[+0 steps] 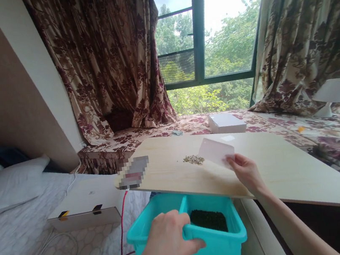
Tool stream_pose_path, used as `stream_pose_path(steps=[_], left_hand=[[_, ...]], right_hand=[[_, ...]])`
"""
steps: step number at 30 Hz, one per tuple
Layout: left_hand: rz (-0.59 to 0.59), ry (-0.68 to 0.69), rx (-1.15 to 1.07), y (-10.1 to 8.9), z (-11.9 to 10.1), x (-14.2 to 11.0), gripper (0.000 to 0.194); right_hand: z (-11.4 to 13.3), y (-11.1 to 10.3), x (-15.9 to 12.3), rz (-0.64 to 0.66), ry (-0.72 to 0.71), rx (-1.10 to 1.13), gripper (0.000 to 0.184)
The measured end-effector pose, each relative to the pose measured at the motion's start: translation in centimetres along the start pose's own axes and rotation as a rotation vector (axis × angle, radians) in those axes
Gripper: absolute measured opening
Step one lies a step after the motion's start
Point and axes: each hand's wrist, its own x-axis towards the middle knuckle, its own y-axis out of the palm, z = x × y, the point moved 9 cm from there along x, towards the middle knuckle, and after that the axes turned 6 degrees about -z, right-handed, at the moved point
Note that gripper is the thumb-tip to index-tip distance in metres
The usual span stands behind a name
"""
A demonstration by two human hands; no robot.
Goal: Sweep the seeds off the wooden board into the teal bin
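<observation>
My right hand (247, 171) pinches the near right corner of a thin, whitish plastic sheet (214, 151), tilted above the pale wooden tabletop (160, 150). At the sheet's left edge lies a small spread of greenish-brown bits (194, 160), too fine to name. Below the table's front edge is a turquoise two-compartment bin (218, 248). My left hand (166, 243) is closed over its near rim by the divider, with the thumb on the outer wall. Dark, crumbly material (208, 219) covers the floor of the right compartment; my hand hides part of the left one.
A blurred-out flat device (134, 172) with a red cable (122, 232) lies at the table's left end. Beside it, a white box (88, 199) rests on the bed (24, 243). Behind the table are another white box (227, 123) and a lamp (337, 90) on the window ledge.
</observation>
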Motion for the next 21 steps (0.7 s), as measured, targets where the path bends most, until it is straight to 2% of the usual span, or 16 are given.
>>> stream_pose_path(steps=[11,21], left_hand=[[0.023,-0.019,0.036,0.0,0.2,0.3,0.027],[0.012,-0.025,0.045,0.2,0.4,0.0,0.026]], right_hand=[[-0.6,-0.1,-0.2,0.043,-0.057,-0.150,0.029],[-0.3,-1.5,-0.5,-0.056,-0.020,-0.105,0.033]])
